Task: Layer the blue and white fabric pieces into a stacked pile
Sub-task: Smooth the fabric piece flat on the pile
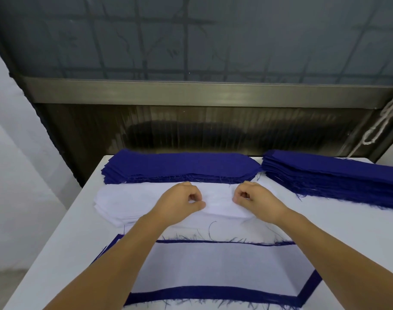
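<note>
Where hands (217, 201) pinch (both): white piece (217, 208)

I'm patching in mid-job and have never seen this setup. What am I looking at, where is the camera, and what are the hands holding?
There is no machine here: a person works with bare hands, and the single picture comes from a camera on their head, looking forward and down. On the white table lie a blue stack at the back, a second blue stack at the right, and a white stack in the middle. Nearest the camera is the layered pile, a white piece on top with blue edges showing round it. The left hand and the right hand each pinch the top white piece of the white stack.
</note>
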Tool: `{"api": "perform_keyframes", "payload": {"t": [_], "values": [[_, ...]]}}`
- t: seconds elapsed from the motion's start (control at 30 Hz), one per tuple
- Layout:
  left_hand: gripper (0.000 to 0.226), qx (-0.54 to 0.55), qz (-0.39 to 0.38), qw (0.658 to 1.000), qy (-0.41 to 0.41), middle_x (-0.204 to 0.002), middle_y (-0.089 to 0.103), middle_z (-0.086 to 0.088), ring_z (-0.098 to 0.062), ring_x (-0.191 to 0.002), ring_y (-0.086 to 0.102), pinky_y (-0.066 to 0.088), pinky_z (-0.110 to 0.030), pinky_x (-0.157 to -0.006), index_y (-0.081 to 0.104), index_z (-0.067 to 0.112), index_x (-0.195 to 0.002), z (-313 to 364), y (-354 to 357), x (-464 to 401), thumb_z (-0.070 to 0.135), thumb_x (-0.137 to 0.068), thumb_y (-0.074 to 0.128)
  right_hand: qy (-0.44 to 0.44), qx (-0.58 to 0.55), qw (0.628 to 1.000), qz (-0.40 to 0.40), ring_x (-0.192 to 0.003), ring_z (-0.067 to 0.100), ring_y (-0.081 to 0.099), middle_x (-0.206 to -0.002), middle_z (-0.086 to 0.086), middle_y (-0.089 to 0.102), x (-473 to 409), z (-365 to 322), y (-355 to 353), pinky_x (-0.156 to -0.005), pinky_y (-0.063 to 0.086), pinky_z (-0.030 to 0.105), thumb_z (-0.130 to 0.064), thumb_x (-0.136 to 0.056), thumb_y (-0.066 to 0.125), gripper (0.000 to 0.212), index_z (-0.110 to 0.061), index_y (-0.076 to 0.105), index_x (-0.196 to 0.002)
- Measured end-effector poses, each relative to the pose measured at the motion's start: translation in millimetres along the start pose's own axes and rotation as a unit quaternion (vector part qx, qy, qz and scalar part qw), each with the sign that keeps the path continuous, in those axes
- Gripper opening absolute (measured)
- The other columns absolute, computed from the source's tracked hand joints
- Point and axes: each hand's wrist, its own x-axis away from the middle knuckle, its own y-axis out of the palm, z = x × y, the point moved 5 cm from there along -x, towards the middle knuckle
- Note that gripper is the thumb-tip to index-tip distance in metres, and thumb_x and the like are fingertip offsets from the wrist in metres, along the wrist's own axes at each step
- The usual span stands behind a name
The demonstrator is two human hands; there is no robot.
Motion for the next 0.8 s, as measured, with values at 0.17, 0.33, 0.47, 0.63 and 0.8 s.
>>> {"api": "perform_keyframes", "payload": {"t": [0.17,0.33,0.47,0.63,0.8], "values": [[0.027,-0.042,0.006,0.999,-0.029,-0.092,0.055,0.013,-0.007,-0.084,0.054,0.045,-0.023,-0.072,0.062,0.029,-0.101,-0.4,6.1,-9.2,0.049,-0.083,0.066,0.05,-0.014,0.999,0.004,-0.067,0.012,0.045,-0.073,-0.001,0.05,-8.1,0.9,0.9,-0.062,0.037,0.018,-0.025,-0.1,0.049,0.031,-0.008,0.054,-0.074],[0.015,-0.096,0.044,0.994,-0.007,-0.091,0.049,0.01,-0.015,-0.091,0.053,0.047,-0.027,-0.076,0.063,0.024,-0.105,4.7,7.6,-14.0,0.03,-0.095,0.054,0.052,0.042,0.998,0.01,-0.076,0.014,0.05,-0.08,-0.004,0.053,-6.1,-8.3,1.4,-0.072,0.045,0.029,-0.038,-0.098,0.05,0.029,-0.017,0.054,-0.078],[0.017,-0.157,0.075,0.984,0.029,-0.092,0.049,0.006,-0.017,-0.092,0.049,0.047,-0.029,-0.077,0.063,0.021,-0.106,11.5,6.1,-10.9,0.025,-0.098,0.048,0.006,0.128,0.991,0.032,-0.085,0.01,0.049,-0.089,-0.012,0.053,-3.2,-22.8,8.0,-0.072,0.04,0.025,-0.056,-0.087,0.057,0.029,-0.029,0.051,-0.092],[0.019,-0.198,0.109,0.974,0.016,-0.097,0.057,0.003,-0.014,-0.088,0.049,0.047,-0.027,-0.073,0.063,0.018,-0.101,-5.4,-14.2,5.5,0.014,-0.095,0.046,-0.005,0.134,0.989,0.066,-0.082,0.013,0.051,-0.091,-0.008,0.054,0.3,-16.9,6.8,-0.071,0.044,0.024,-0.028,-0.093,0.057,0.012,-0.028,0.045,-0.095],[0.012,-0.205,0.124,0.97,-0.05,-0.094,0.057,0.005,-0.011,-0.082,0.051,0.044,-0.02,-0.071,0.064,0.02,-0.098,-53.3,-51.9,29.6,0.016,-0.094,0.052,-0.003,0.139,0.987,0.08,-0.077,0.01,0.05,-0.088,-0.008,0.054,7.4,-3.6,-1.6,-0.066,0.042,0.019,-0.02,-0.094,0.056,0.011,-0.027,0.047,-0.094]]}}
